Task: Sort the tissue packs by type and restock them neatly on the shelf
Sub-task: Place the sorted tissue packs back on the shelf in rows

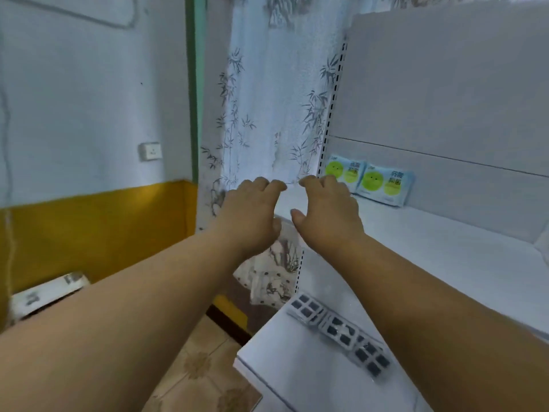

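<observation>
— Hands first: left hand point(252, 208) and right hand point(325, 211) both stretched forward, palms down, side by side but apart, over the left end of the shelf point(430, 248). Fingers curled loosely downward, thumbs tucked toward each other; released, grasping nothing.

— And the tissue packs?

— Two tissue packs point(365, 181) at the back of that shelf, leaning against the white back panel point(445, 99). Pale blue wrappers, each with green circles on the front. Set edge to edge, the left one just beside the slotted upright point(332, 114), partly hidden behind the right hand's fingers. Touched by neither hand, as far as visible.

— Anything else on the shelving?

— Lower down, on the next white shelf point(291, 367), a flat clear-wrapped pack with dark squares point(338, 331), lying slantwise beneath the right forearm. Contents too blurred to tell.

— Further out?

— Behind the hands, a sheer curtain with bamboo print point(267, 114). Left of that, a green strip, then a wall pale above and yellow below, with a white socket point(150, 151). Patterned floor tiles point(202, 376) at the bottom, and a cardboard box point(44, 295) at far left, mostly hidden by the left forearm.
</observation>
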`<move>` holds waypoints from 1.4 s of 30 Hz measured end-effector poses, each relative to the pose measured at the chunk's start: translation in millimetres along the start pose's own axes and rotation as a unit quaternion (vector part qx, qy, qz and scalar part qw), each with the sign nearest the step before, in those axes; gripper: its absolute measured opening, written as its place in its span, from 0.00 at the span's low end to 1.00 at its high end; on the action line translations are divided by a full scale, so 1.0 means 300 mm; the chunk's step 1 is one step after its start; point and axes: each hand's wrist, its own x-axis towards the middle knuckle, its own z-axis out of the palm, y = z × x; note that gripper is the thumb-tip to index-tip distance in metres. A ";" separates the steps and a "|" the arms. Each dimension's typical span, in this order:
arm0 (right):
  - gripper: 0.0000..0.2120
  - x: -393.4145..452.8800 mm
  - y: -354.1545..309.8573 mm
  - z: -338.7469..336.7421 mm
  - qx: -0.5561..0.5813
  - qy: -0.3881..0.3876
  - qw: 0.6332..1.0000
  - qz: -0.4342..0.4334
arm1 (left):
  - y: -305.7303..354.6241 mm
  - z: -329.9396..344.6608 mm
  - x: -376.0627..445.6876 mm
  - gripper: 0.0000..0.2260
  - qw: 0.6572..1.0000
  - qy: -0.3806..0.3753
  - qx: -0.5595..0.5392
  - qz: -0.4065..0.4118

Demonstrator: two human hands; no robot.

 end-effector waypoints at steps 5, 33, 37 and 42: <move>0.25 -0.164 -0.246 0.054 0.048 -0.022 0.996 -0.066 | -0.155 -0.119 -0.323 0.27 0.998 -0.003 0.036 -0.058; 0.20 -1.829 -1.204 2.019 0.203 -0.482 0.838 -0.160 | -0.973 0.944 -2.730 0.23 0.811 -0.263 -0.024 -0.521; 0.20 -2.039 -1.137 2.348 0.177 -0.524 0.824 -0.123 | -0.983 1.265 -2.951 0.24 0.786 -0.281 -0.063 -0.547; 0.23 -2.126 -1.006 2.693 0.128 -0.521 0.834 -0.126 | -1.031 1.604 -3.072 0.22 0.748 -0.257 -0.122 -0.599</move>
